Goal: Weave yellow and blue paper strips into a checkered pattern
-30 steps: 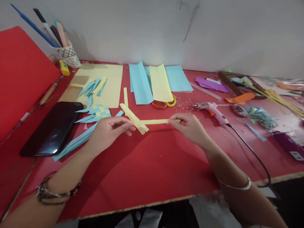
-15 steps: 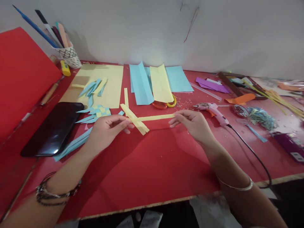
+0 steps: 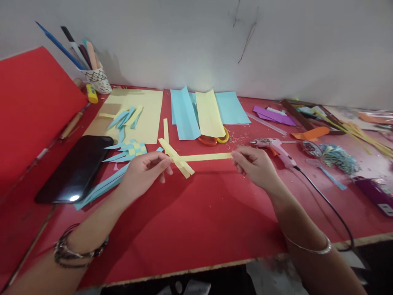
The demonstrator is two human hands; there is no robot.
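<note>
We've got a red table (image 3: 215,229) filling most of the view, w/ a big red board (image 3: 33,106) along its L side. Nr the wall, L of centre, a pale yellow sheet (image 3: 152,110) lies flat; R of it are a folded blue sheet (image 3: 186,116) & a folded yellow sheet (image 3: 210,116). A black phone (image 3: 75,170) lies L of our L hand (image 3: 147,170); our R hand (image 3: 256,166) is well apart from it, nr a pink glue gun (image 3: 281,153). A blue-&-yellow woven piece (image 3: 133,148) lies just past the L hand, tips pointing L. Wider yellow strips (image 3: 184,167) slant by the L fingertips. Smallest: a thin yellow strip (image 3: 208,157), roughly level btwn both hands, L thumb & fingers pinching one side, R thumb & fingers pinching the R end. Can't tell if it touches the wider ones.
</note>
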